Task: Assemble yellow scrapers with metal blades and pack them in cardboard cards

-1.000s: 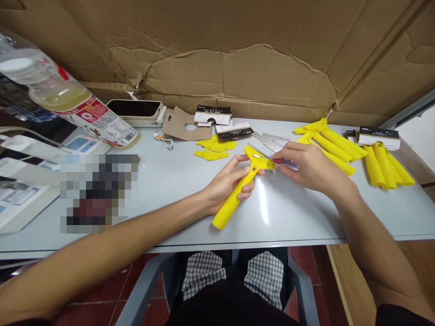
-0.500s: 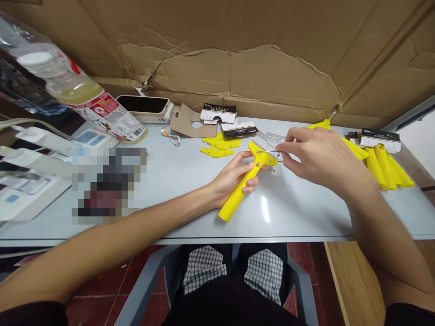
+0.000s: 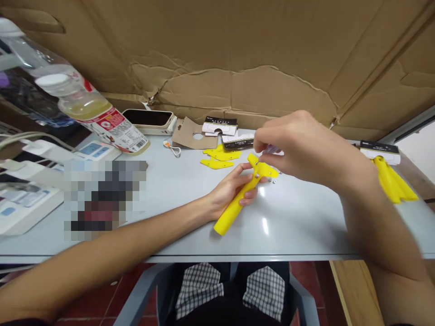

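My left hand (image 3: 226, 192) is wrapped round a yellow scraper handle (image 3: 228, 218), its T-shaped head pointing up and away from me. In my right hand (image 3: 299, 149), the fingers pinch the clear, faintly purple grip of a small screwdriver (image 3: 271, 149) over that head. Its tip, partly hidden by the fingers, comes down close to a screw hole; whether it touches cannot be made out. Small nuts (image 3: 273, 181) lie just beyond the head. Flat yellow plates (image 3: 217, 164) with holes rest on the table further back.
Behind the plates are black-and-white card packages (image 3: 220, 126) and a brown card (image 3: 190, 133). More yellow handles (image 3: 394, 183) lie at the right. At the left are a phone (image 3: 147, 118), a drink bottle (image 3: 108, 120) and white power strips (image 3: 30, 203). A cardboard wall (image 3: 238, 40) closes off the back.
My right hand has turned over and moved slightly left, bringing the screwdriver from lying across the yellow head to a steeper hold above it. My left hand keeps its grip on the handle.
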A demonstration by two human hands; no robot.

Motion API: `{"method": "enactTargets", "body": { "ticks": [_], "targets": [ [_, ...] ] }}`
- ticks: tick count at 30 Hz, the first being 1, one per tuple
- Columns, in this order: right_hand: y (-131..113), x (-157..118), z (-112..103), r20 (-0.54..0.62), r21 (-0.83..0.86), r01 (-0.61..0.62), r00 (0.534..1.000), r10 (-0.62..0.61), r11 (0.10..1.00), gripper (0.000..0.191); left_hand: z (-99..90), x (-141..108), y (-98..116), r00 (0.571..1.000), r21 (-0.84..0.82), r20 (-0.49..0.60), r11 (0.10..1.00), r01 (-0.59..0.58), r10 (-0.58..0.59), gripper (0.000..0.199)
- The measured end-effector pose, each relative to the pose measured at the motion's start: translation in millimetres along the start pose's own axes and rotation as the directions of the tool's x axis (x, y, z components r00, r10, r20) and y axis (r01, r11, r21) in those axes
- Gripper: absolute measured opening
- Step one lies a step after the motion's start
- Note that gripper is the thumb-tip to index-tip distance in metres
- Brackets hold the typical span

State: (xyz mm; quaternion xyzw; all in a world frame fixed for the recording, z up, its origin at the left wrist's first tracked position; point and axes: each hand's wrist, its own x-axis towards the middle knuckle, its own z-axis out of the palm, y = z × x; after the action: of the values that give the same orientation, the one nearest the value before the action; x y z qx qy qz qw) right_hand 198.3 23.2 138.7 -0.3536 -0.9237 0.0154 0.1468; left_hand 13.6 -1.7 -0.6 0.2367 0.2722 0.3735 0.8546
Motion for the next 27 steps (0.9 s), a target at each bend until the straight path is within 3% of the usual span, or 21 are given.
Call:
{"method": "enactTargets", "body": {
  "ticks": [3,14,27],
  "targets": [
    [1,3,0,0.071,-0.040,0.042,0.997,-0.039,0.998,0.013,-2.9,2,0,1.000,-0.022,-0.009,1.000,-0.001,0.001,0.023],
    [15,-3,-16,-0.024,0.068,-0.031,0.999,0.033,0.997,0.012,-4.0,1,2,1.000,-0.054,-0.009,0.998,0.023,-0.024,0.020],
    [21,-4,-24,-0.073,-0.021,-0.045,0.996,0.044,0.999,0.002,-3.4,2,2,0.999,-0.068,-0.028,0.997,0.037,-0.039,0.017]
  ]
}}
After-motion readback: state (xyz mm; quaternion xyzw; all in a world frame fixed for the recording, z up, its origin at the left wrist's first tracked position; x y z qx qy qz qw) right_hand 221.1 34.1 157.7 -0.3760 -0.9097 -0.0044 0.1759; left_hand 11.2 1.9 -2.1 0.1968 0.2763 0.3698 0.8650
